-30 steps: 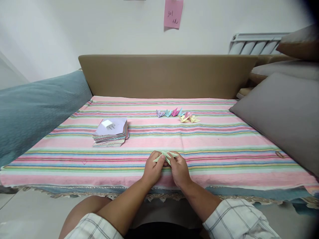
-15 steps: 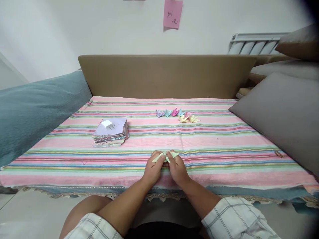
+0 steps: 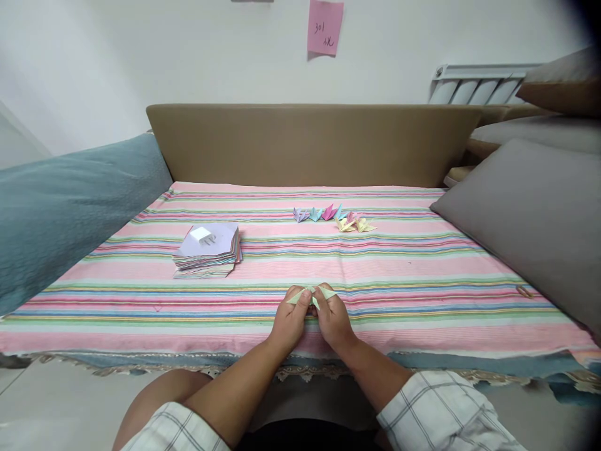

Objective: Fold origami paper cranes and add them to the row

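A light green folded paper crane (image 3: 325, 292) is pinched between both my hands, above the near part of the striped cloth. My left hand (image 3: 290, 314) grips its left side, with the thumb pressed near the middle. On the other side, my right hand (image 3: 335, 317) holds the right part between thumb and fingers. Pointed paper tips stick out to the left and right over my thumbs. My fingers hide the underside. Farther back stand several folded paper cranes (image 3: 330, 212) in purple, blue, pink and yellow.
A stack of square paper (image 3: 211, 250) lies at the left, with a white plug adapter (image 3: 201, 234) on top. The striped cloth (image 3: 282, 257) covers the seat. Grey cushions (image 3: 530, 232) lean at the right, and a small brown loop (image 3: 524, 292) lies near them.
My left thumb has shifted slightly inward over the middle of the green paper, and the outer tips sit a little differently. Both hands stay in nearly the same place.
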Demonstrator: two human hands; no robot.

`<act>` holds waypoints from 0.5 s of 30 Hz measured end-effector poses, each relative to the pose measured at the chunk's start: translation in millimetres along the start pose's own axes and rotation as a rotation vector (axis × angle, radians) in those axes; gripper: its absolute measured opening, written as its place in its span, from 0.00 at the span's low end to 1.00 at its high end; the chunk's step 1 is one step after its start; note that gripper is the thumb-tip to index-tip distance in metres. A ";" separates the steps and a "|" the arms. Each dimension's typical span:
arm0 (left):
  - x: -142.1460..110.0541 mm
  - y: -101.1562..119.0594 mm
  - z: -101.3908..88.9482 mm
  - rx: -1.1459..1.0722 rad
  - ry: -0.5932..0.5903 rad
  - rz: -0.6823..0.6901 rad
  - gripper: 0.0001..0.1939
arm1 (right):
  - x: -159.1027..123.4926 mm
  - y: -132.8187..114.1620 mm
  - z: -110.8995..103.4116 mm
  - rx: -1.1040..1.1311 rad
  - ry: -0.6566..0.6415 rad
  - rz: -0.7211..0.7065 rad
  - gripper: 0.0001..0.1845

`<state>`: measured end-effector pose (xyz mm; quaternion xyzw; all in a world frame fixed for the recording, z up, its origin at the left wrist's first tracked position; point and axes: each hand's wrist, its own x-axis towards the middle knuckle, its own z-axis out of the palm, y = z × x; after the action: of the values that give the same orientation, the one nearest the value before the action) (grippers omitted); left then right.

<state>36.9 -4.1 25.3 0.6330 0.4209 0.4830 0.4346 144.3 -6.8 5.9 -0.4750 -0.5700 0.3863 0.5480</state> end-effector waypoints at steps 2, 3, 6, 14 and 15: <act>-0.5 -0.1 1.6 -0.012 0.026 -0.046 0.19 | -0.4 0.0 1.1 -0.025 0.004 -0.034 0.16; -0.6 -0.1 2.2 -0.005 0.041 -0.052 0.19 | -0.4 -0.2 1.6 -0.030 0.001 -0.049 0.15; -0.6 1.0 2.3 0.029 0.065 -0.013 0.20 | 0.1 -0.9 2.5 -0.014 -0.020 -0.062 0.15; -0.4 4.2 0.4 -0.038 0.031 -0.113 0.20 | -0.6 -2.1 3.4 -0.005 -0.008 -0.017 0.16; -0.1 3.9 0.1 -0.025 0.027 -0.104 0.21 | -0.7 -2.0 3.6 -0.005 -0.008 -0.015 0.17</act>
<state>37.5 -5.3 29.0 0.5985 0.4529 0.4733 0.4612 140.5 -7.8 7.2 -0.4704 -0.5766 0.3828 0.5474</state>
